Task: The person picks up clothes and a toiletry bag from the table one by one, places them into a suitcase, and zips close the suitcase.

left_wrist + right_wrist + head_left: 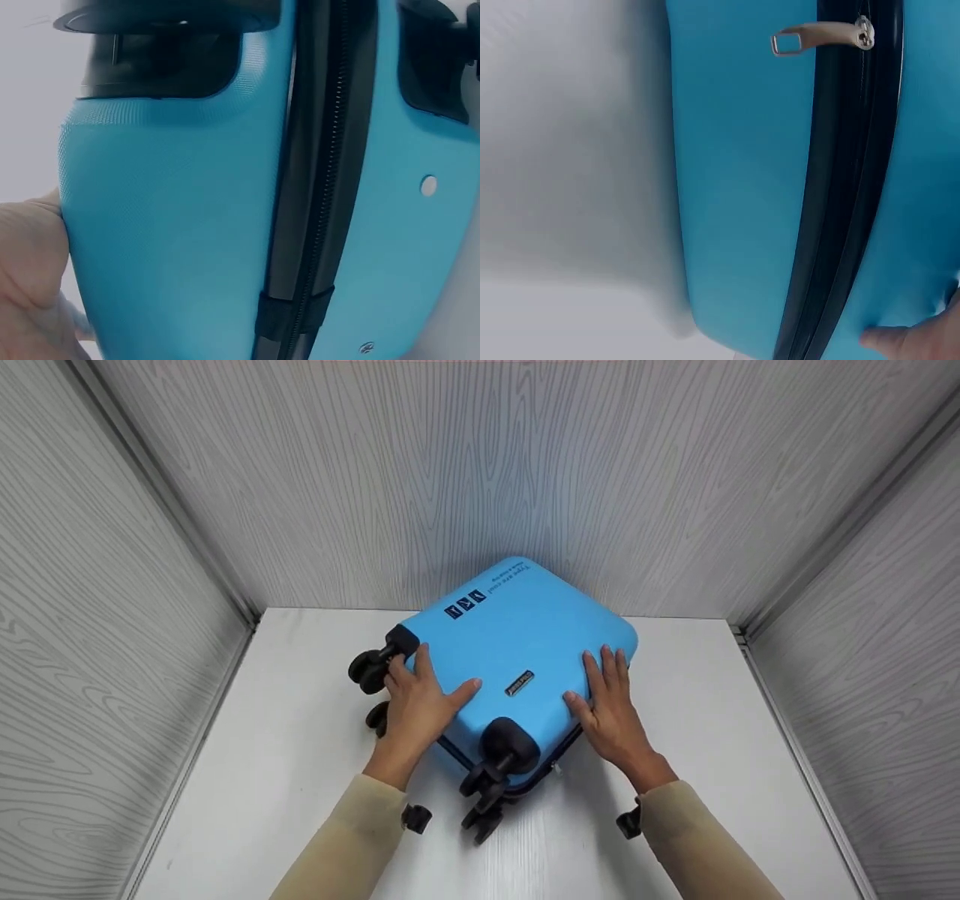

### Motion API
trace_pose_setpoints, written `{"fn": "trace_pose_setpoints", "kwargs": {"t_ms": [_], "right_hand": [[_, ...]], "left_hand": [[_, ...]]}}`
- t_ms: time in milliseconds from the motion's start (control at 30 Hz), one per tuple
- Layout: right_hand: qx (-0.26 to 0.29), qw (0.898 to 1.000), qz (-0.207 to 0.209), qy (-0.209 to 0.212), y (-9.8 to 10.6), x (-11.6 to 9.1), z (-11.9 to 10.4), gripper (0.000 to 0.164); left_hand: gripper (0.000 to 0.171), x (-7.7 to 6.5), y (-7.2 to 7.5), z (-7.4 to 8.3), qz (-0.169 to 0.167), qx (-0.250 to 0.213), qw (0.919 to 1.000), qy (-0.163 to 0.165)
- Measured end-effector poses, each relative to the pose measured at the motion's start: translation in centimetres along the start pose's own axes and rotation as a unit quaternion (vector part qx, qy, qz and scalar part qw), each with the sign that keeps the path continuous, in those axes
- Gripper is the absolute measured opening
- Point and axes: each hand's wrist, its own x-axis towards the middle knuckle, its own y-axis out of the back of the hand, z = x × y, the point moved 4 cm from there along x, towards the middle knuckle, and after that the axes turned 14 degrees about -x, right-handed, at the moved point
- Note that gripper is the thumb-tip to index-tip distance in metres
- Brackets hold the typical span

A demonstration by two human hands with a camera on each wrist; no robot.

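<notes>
A bright blue hard-shell suitcase [540, 622] lies on its side on the white table, turned at an angle, with its wheeled end towards the left and front. My left hand [416, 705] rests on the edge of that end between two black wheels, fingers spread and thumb on the top face. On the opposite edge lies my right hand [611, 716], its fingers extended over the shell. A black zipper [330, 150] runs round the side in the left wrist view. In the right wrist view a metal zipper pull [821, 35] hangs from the zipper band.
Black double wheels [484, 802] stick out at the front, with another wheel [367, 669] at the left. Behind the suitcase rises a grey wood-grain wall [465, 472], and similar panels stand on both sides of the white table [285, 735].
</notes>
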Motion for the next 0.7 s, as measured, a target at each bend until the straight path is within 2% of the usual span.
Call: {"fn": "trace_pose_setpoints", "kwargs": {"t_ms": [100, 233, 367, 467, 567, 700], "right_hand": [[0.004, 1.0, 0.0, -0.015, 0.2, -0.2, -0.5, 0.075], [0.021, 0.999, 0.0, -0.047, 0.3, -1.4, -2.5, 0.073], [0.049, 0.997, -0.017, -0.057, -0.1, -3.0, -4.9, 0.08], [0.071, 0.995, -0.029, -0.061, -0.4, -4.1, -6.1, 0.085], [0.08, 0.994, -0.029, -0.067, -0.6, -4.6, -6.4, 0.085], [0.079, 0.994, -0.024, -0.068, -0.7, -4.7, -6.2, 0.085]], "left_hand": [[0.111, 0.0, 0.1, -0.5, -0.003, -0.018, 0.9998, 0.005], [0.104, 0.2, 0.4, -1.4, -0.014, -0.061, 0.9979, 0.016], [0.102, 0.5, 0.6, -2.2, -0.03, -0.096, 0.9943, 0.034], [0.104, 0.4, 0.3, -2.5, -0.041, -0.112, 0.9923, 0.034], [0.104, 0.3, 0.1, -2.4, -0.046, -0.112, 0.9923, 0.025], [0.104, 0.3, 0.1, -2.0, -0.045, -0.087, 0.995, 0.018]]}}
